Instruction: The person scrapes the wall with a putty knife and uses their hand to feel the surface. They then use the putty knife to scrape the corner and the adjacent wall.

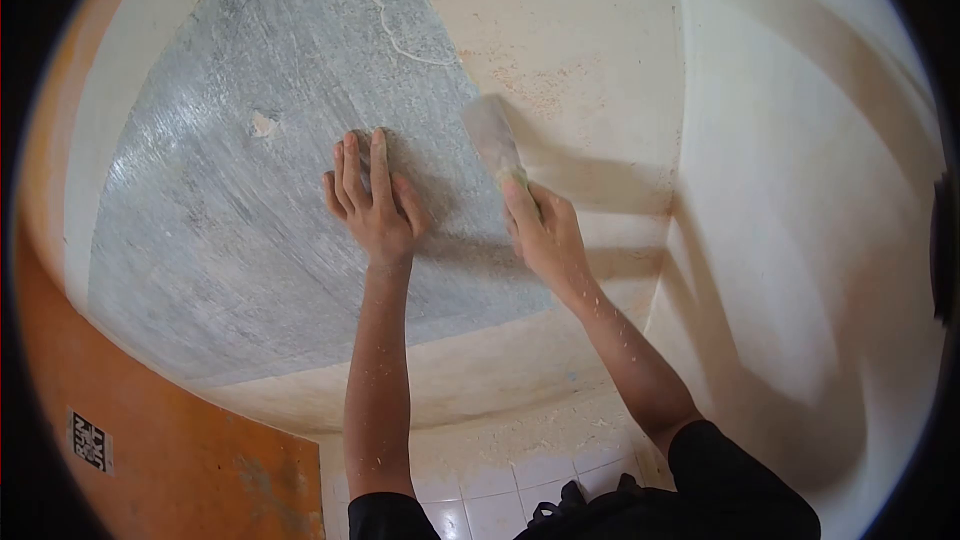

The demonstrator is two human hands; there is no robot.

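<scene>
My left hand [375, 202] rests with fingers spread against a grey-blue patch [230, 230] on the wall. In my right hand [545, 235] is a scraper [490, 132], gripped by its greenish handle, its wide flat blade pointing up and left. The blade overlaps the right border of the grey patch, where it meets the cream wall [590, 40]. A thin whitish ragged line [378, 5] runs down the upper part of the patch, and a small pale chipped spot [264, 125] shows left of my left hand. Pale flakes speckle both forearms.
A white wall [790, 190] meets the cream one at a corner on the right. An orange surface [170, 420] at lower left bears a black-and-white sticker [90, 441]. Below are white floor tiles [490, 512] with scattered flakes near the wall's foot.
</scene>
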